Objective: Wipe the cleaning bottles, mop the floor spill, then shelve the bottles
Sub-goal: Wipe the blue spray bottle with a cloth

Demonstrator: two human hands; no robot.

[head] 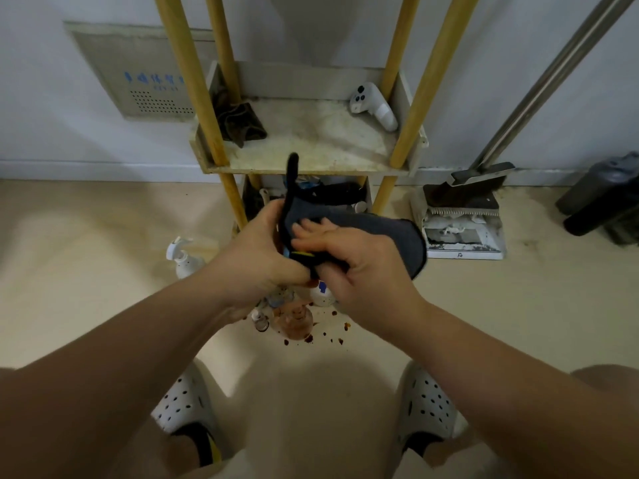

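Note:
My left hand [266, 250] grips a dark bottle with a black spray top [292, 174] and a yellow band, held up in front of the shelf. My right hand [359, 267] holds a grey cloth [390, 233] against the bottle, fingers wrapped around both. On the floor below stand a white pump bottle [183, 257], a white bottle with a blue label [323, 293], a brownish bottle [297, 323] and a small clear one [261, 321]. Brown spill drops [332, 335] dot the floor around them.
A shelf unit with yellow posts [193, 81] has a stained white tray [311, 136] holding a brown rag [240, 122] and a white spray head [371, 105]. A dustpan with broom [463, 209] stands right, a dark container [608, 198] far right. My white clogs [183, 399] are below.

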